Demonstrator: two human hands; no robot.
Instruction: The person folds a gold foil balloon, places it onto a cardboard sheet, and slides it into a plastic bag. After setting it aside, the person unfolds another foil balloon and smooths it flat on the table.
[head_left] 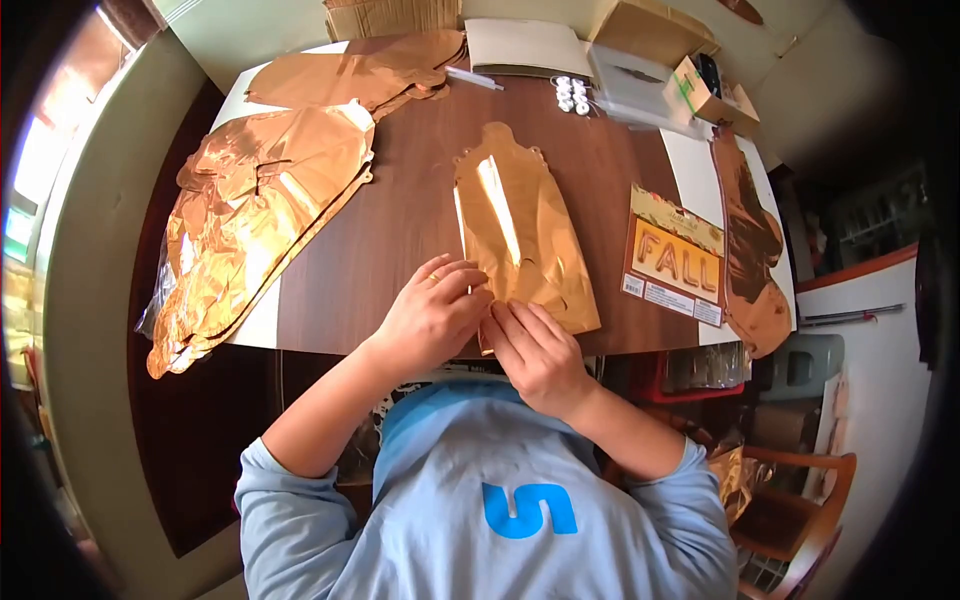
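A flat copper-gold foil balloon (540, 215) lies on the brown table in front of me, its narrow rounded end pointing away and its left long edge folded. At its near left corner, my left hand (432, 308) has its fingers curled and closed on the foil edge. Beside it, almost touching, my right hand (540, 358) presses its bunched fingers on the same corner, close to the table's front edge. Both thumbs are largely hidden, so the exact grip does not show.
More copper foil balloons (265, 190) are stacked at the left, with others (375, 72) behind. At the right lie a "FALL" package card (675, 258) and another foil piece (752, 255). White string spools (571, 95), white straws (474, 78) and a small cardboard box (705, 98) are at the back.
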